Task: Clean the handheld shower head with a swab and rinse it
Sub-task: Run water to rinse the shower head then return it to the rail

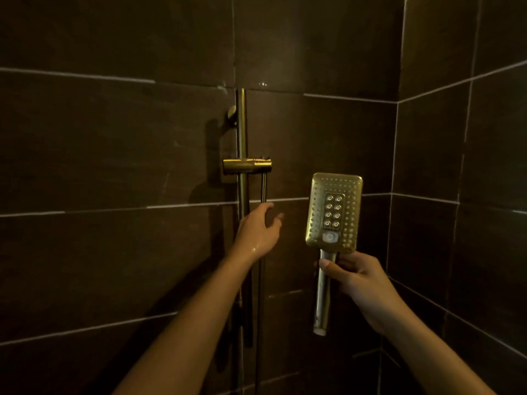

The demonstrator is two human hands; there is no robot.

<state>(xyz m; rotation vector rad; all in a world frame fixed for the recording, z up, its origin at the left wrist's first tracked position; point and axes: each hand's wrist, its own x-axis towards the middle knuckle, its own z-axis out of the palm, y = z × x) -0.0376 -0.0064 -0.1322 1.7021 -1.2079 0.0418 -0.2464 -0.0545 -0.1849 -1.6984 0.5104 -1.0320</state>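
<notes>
A gold rectangular handheld shower head (333,212) stands upright right of centre, its nozzle face towards me. Its silver handle (323,295) points down, and the handle's lower end shows no hose attached. My right hand (360,283) grips the handle just under the head. My left hand (258,232) is raised in front of the thin hose (263,189), fingers curled around it or right beside it; I cannot tell whether it grips. No swab is visible.
A gold slide rail (241,132) runs vertically on the dark tiled wall, with a gold holder bracket (246,165) on it, just above my left hand. The hose hangs down from the bracket. A wall corner (395,166) lies to the right.
</notes>
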